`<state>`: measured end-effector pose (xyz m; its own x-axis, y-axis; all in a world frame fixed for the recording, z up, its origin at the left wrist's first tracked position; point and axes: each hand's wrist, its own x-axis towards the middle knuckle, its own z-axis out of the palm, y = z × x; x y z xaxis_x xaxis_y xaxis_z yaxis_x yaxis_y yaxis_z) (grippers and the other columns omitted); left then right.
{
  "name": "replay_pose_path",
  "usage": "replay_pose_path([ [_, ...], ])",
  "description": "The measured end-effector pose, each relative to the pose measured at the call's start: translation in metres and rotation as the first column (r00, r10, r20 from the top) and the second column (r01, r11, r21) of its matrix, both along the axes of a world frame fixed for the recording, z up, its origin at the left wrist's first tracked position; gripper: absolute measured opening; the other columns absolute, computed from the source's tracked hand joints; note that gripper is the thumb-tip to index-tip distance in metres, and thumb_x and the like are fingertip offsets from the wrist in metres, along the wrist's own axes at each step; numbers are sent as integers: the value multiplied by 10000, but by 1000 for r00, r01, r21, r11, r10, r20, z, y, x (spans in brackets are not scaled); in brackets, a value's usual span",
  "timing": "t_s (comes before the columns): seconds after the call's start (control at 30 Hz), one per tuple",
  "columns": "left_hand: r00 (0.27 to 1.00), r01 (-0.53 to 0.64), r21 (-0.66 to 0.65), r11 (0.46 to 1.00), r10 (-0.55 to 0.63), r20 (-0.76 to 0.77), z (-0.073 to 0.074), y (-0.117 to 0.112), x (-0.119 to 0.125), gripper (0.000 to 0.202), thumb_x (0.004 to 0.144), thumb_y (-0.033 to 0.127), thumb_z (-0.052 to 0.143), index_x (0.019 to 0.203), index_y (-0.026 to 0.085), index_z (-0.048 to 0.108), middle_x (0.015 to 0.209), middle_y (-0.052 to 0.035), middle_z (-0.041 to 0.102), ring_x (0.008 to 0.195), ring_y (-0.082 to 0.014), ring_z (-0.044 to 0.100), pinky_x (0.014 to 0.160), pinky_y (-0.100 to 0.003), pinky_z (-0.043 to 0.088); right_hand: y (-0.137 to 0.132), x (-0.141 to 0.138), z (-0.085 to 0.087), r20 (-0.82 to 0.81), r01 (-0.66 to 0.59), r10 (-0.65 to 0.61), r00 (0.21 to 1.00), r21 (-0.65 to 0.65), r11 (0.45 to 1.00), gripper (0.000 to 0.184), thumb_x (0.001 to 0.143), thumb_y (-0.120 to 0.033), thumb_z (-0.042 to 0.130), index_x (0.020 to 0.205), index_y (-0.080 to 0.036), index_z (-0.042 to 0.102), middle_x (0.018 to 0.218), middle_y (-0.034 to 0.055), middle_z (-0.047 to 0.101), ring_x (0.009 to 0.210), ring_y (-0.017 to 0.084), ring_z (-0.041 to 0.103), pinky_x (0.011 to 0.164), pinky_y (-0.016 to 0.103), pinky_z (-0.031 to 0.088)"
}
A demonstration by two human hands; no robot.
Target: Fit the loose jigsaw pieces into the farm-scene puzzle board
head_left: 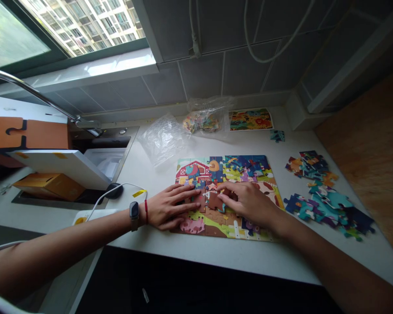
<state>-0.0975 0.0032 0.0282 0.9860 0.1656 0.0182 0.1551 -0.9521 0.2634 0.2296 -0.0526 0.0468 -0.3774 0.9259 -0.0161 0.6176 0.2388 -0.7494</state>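
**Q:** Where do the hands lie?
**A:** The left hand [172,207] lies flat, fingers spread, on the lower left part of the jigsaw puzzle [245,168], which rests on the white counter [216,253]. The right hand [247,203] lies just beside it, fingers bent, with its tips on a brown piece [215,201] between the two hands.

**Q:** Is the piece pinched?
**A:** That cannot be told. The thumb is hidden, and the hand covers the piece's right edge.

**Q:** What else is obscured?
**A:** Both hands hide the puzzle's middle. Loose pieces [324,203] lie well to the right of the right hand, their pictures too small to read. Beyond the fingertips, a clear bag [205,115] blurs its contents. The frame cuts off both forearms.
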Motion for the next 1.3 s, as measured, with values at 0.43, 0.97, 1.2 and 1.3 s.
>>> replay_pose_path([
  [0.43,1000,13,25,1000,-13,-5,4,1,2,676,965,387,519,1609,217,402,1703,-155,359,1565,-394,346,1244,-540,316,-6,-10,-6,-246,216,-217,945,-30,976,166,964,-301,666,931,-216,804,913,37,833,712,184,749,741,313,598],
  [0.97,1000,4,8,1000,-4,-9,3,0,1,684,974,392,521,1624,227,385,1709,-146,351,1563,-390,352,1254,-535,318,-3,1,-10,67,-189,178,982,275,942,264,924,-257,789,1170,-173,742,1065,102,745,969,246,717,852,369,581],
  [1.2,1000,4,17,1000,-4,-12,4,0,1,674,973,387,514,1618,232,392,1710,-142,349,1569,-380,341,1248,-536,323,-2,1,-7,170,-191,151,974,255,948,420,857,-255,856,1241,-187,701,1161,118,702,1087,296,647,932,457,565],
  [1.3,1000,4,12,1000,-4,-3,3,0,1,676,972,388,516,1617,225,393,1709,-148,348,1563,-396,348,1245,-546,325,-2,1,-8,179,-197,156,971,244,950,375,863,-233,842,1210,-175,712,1138,125,702,1062,297,642,906,455,564],
])
